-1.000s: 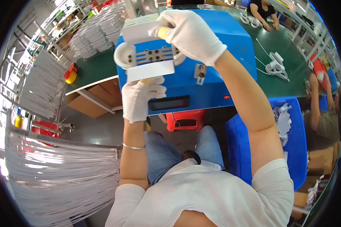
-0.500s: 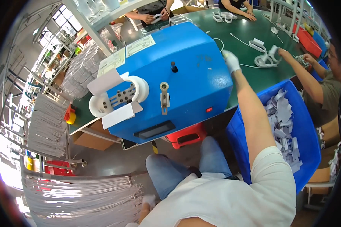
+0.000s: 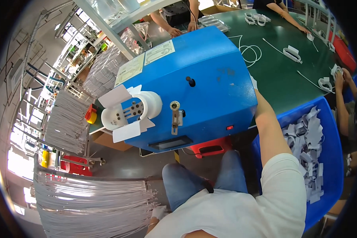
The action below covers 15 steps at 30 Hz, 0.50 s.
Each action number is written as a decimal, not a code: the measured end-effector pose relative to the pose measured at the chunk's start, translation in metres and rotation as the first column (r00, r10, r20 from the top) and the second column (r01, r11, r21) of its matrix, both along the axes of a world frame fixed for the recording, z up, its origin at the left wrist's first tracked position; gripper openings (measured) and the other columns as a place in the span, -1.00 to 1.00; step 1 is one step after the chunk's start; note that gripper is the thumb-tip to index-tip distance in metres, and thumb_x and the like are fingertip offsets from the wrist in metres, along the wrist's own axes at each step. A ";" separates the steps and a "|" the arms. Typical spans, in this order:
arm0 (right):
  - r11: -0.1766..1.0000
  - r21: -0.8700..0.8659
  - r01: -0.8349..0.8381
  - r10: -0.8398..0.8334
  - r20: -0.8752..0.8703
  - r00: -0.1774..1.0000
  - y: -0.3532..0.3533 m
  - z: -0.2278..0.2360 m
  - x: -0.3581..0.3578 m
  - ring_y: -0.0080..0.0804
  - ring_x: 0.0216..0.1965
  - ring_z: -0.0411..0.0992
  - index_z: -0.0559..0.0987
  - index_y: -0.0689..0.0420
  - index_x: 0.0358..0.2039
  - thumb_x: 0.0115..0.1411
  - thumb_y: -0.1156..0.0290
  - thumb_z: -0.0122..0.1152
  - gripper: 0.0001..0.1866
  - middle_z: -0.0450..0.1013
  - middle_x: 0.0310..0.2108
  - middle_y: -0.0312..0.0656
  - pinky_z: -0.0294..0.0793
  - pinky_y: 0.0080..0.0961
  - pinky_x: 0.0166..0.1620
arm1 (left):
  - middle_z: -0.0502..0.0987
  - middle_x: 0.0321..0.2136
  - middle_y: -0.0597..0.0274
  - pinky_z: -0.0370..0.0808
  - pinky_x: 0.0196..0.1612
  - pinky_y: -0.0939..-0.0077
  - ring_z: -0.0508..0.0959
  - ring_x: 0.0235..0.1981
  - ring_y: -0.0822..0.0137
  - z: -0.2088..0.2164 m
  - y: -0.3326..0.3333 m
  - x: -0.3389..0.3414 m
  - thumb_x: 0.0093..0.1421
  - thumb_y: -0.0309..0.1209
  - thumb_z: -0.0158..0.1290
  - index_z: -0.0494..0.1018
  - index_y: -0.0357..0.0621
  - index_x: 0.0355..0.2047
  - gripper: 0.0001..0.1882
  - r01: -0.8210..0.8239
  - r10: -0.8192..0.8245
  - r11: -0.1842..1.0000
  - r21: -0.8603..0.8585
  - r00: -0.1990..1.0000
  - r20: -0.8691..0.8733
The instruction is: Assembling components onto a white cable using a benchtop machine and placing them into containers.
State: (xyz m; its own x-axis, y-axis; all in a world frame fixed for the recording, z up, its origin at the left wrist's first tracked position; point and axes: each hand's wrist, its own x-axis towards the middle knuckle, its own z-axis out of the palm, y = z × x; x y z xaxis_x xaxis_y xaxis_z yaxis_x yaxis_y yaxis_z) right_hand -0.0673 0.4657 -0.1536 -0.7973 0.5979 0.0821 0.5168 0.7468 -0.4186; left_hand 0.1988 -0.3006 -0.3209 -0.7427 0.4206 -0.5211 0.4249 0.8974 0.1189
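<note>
A bright workshop surrounds a curved green table [image 3: 281, 85]. The landmark is a large blue machine [image 3: 214, 103] at the table's near edge. Left of the machine and nearer the wearer stretches a broad bundle of white cords [image 3: 95, 202], its long axis running left to right, its loose ends toward the wearer. Right of the machine, a blue bin [image 3: 334, 158] holds white paper scraps [image 3: 311, 139].

The gloved left hand [image 3: 158, 212] is below the machine's left half, just beside those loose ends; the cords lie up and left from its fingers. It is far nearer to them than the other hand. Contact cannot be told, nor whether its fingers are apart or together.

The right hand [image 3: 254, 82] is mostly hidden past the machine's right side, fingers unseen. Two pale labels [image 3: 158, 52] on the machine's top carry print too small to read.
</note>
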 end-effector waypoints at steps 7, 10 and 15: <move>0.890 0.439 -0.124 0.109 0.060 0.992 -0.032 -0.010 0.069 -0.11 -0.20 0.47 0.58 0.13 -0.43 0.11 0.37 -0.01 -0.80 0.46 -0.30 -0.05 0.52 -0.24 -0.26 | 0.59 -0.39 0.13 0.51 -0.35 0.44 0.57 -0.44 0.34 0.067 0.099 -0.047 0.18 -0.36 0.01 0.50 -0.34 -0.18 -0.70 -0.748 0.659 0.635 0.191 0.654 0.371; 0.929 0.357 -0.094 0.043 0.149 0.988 -0.024 -0.005 0.105 -0.12 -0.23 0.53 0.60 0.16 -0.41 0.12 0.44 -0.02 -0.80 0.51 -0.31 -0.04 0.53 -0.27 -0.23 | 0.59 -0.38 0.10 0.51 -0.28 0.43 0.58 -0.38 0.30 0.050 0.090 -0.052 0.16 -0.35 0.02 0.51 -0.33 -0.18 -0.69 -0.734 0.647 0.642 0.219 0.673 0.359; 0.975 0.114 0.188 -0.214 0.282 0.935 -0.038 0.025 0.162 0.00 -0.15 0.49 0.50 0.22 -0.26 0.11 0.46 -0.03 -0.79 0.51 -0.24 0.12 0.46 -0.22 -0.12 | 0.60 -0.34 0.02 0.48 -0.15 0.41 0.59 -0.26 0.20 -0.070 0.024 -0.081 0.12 -0.35 0.02 0.53 -0.26 -0.23 -0.72 -0.557 0.487 0.780 0.286 0.827 0.280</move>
